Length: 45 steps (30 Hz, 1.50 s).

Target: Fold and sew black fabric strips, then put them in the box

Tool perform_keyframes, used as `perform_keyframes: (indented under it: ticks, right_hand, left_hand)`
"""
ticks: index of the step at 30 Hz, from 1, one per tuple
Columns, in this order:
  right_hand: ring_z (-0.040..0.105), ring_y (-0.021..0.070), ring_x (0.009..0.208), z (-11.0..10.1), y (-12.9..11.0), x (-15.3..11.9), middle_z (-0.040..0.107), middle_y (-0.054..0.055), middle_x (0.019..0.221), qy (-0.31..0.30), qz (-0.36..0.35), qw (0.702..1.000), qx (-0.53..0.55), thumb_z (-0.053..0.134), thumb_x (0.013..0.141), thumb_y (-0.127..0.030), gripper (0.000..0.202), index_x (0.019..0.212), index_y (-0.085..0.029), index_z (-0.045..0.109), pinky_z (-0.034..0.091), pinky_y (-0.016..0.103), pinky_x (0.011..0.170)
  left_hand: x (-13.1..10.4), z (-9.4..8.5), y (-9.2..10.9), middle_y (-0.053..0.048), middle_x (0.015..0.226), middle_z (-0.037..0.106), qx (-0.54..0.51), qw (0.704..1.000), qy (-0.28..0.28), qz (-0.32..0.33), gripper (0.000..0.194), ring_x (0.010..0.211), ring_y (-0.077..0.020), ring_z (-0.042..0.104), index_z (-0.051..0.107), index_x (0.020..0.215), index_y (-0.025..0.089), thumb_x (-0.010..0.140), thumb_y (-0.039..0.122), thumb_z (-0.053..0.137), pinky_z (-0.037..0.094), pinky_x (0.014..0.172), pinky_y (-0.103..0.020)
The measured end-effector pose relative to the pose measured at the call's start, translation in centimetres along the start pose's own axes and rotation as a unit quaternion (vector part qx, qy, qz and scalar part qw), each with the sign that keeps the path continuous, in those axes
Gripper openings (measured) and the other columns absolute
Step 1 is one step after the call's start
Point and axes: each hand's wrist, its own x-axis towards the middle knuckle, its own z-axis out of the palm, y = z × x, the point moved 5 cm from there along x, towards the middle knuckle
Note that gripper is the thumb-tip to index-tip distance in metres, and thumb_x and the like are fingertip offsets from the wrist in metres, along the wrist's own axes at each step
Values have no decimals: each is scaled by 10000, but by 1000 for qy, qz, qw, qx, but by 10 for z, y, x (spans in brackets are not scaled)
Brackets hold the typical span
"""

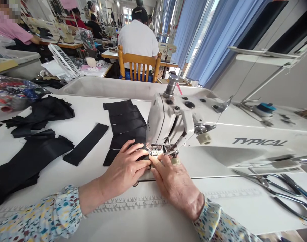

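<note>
A chain of black fabric pieces (pixel 125 119) lies on the machine bed, running up to the presser foot (pixel 155 152) of the white sewing machine (pixel 166 124). My left hand (pixel 127 168) rests flat on the nearest piece, fingers spread, left of the foot. Just in front of the foot is my right hand (pixel 175 183), its fingers stretched out toward the needle area and its fingertips close to the left ones. The fabric beneath the right fingers is mostly hidden. A loose black strip (pixel 86 144) lies farther left.
Crumpled black fabric (pixel 49 109) and more black pieces (pixel 30 158) cover the table's left. Scissors (pixel 281 188) lie at right, beside the machine. A printed ruler (pixel 133 203) runs along the front. Beyond are a wooden chair (pixel 140 60) and a seated person in white (pixel 137 37).
</note>
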Motion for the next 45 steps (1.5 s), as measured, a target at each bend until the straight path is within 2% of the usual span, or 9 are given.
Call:
perform_keyframes:
  ticks: [11,19,45]
  right_hand:
    - [517,267,925,1,-4,-1,592,133,1063,-27,5,1000,9,398,1044,-220,398,1401,-135,552,485,475,862]
    - [504,258,912,-2,-3,2,603,132,1095,-9,4,1000,0,420,1035,-212,369,1367,-151,571,480,454,849]
    - [522,270,955,0,-2,1,617,128,1109,0,5,1000,3,414,1044,-235,356,1352,-159,575,482,472,880]
  left_hand:
    - [-2,-1,3,-8,1038,742,10,1000,-5,9,229,1098,-217,643,752,924,226,991,115,564,325,1183,-562]
    - [1,-2,2,-6,1067,756,12,1000,2,11,226,1039,-211,659,756,926,226,1006,139,562,343,1165,-576]
    - [0,-1,-1,2,1079,758,-3,1000,-3,3,215,1046,-213,667,759,965,242,998,133,576,324,1176,-579]
